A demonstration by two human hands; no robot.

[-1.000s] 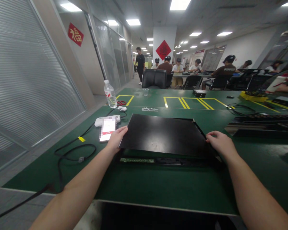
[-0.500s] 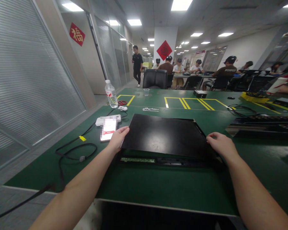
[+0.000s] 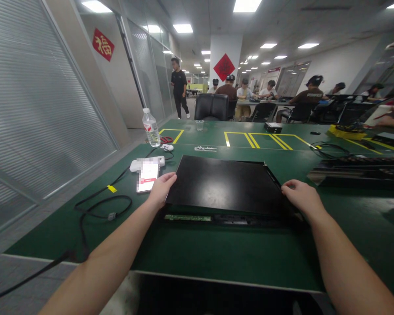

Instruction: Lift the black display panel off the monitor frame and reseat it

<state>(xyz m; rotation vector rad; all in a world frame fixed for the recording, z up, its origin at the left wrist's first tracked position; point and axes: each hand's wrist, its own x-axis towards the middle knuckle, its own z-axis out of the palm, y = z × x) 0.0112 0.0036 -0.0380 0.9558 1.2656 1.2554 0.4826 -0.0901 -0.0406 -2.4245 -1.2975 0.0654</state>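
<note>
A thin, glossy black screen panel (image 3: 216,183) lies tilted over a black frame (image 3: 272,174) on the green table. My left hand (image 3: 162,188) is closed on the panel's left edge, thumb on top. At the right edge my right hand (image 3: 300,196) is closed in a pinch; its fingertips meet where panel and frame lie close together, and their exact contact is partly hidden. Along the near side, below the panel, a green circuit board strip (image 3: 188,218) shows in the frame's dark lower bar (image 3: 239,220).
Left of the panel are a lit phone (image 3: 147,177), a white device (image 3: 136,164), a black cable (image 3: 100,199) and a water bottle (image 3: 151,129). A caliper (image 3: 205,149) lies behind the panel. Dark long parts (image 3: 354,173) lie at right. A person (image 3: 179,87) walks in the background.
Both hands keep their hold, and the panel stays almost still. The view has shifted slightly. In the background, the walking person has moved left and closer.
</note>
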